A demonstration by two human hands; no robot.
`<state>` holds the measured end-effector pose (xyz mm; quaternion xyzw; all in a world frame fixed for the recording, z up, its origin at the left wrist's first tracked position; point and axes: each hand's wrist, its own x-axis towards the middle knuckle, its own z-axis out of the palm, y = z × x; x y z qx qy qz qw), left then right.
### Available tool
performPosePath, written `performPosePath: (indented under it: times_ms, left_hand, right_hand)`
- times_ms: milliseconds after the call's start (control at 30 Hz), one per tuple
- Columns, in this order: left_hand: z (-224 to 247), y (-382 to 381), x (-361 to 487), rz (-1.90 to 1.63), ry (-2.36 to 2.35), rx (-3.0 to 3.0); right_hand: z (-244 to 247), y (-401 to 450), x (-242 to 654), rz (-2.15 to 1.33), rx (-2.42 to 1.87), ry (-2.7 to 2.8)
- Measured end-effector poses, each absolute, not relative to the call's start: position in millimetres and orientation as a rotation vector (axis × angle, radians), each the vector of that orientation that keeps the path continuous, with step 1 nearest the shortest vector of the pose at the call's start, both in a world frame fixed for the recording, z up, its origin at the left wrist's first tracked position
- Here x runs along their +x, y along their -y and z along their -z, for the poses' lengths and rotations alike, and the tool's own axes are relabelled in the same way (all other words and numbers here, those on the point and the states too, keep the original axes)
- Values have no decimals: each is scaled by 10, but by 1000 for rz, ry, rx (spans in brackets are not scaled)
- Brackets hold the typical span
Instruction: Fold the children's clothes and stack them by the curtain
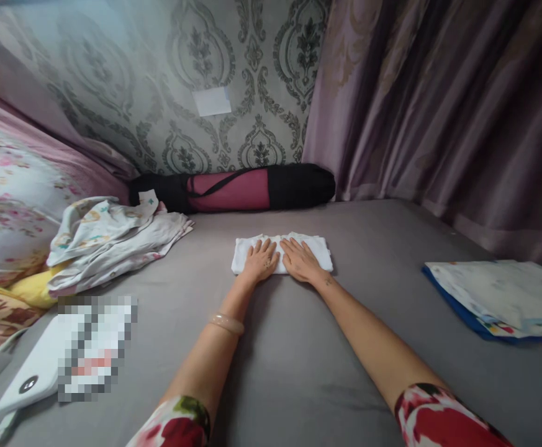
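Observation:
A folded white cloth or garment [317, 251] lies flat on the grey bed sheet [280, 347], straight ahead of me. My left hand [261, 259] rests palm down on its left half, fingers stretched out. On the right half lies my right hand [301, 259], flat as well, with its fingers pointing up and left. Both palms touch the cloth, and a small gap separates the two hands. What kind of garment it is cannot be made out.
Crumpled printed clothes [117, 239] lie at the left beside a yellow item [38, 288] and a floral pillow [10, 180]. A white device [42, 360] is nearer. Folded cloths [498, 298] lie at the right. A black and maroon bag [233, 189] lines the wall.

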<state>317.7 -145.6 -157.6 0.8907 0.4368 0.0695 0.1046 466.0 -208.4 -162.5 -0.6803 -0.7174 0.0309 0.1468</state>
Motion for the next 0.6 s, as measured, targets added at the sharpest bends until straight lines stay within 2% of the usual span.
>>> performPosePath:
  times_ms: [167,300,500,600]
  left_hand:
    - [1534,1497,3208,-350,-1308,2654]
    - [1466,1537,3260,-575,-1374,2698]
    - [1639,1501,3258,-314,-1359,2682]
    - [1678,1489,3248,-308,-1357,2684]
  right_hand:
    - [1542,2062,4707,-167,-1950,2054]
    - [1486,2041,4667,-64,-1949,2006]
    - [1603,2040,4580,-56,-1966,2050]
    - [1621,2046,4580,-39,-1965,2047]
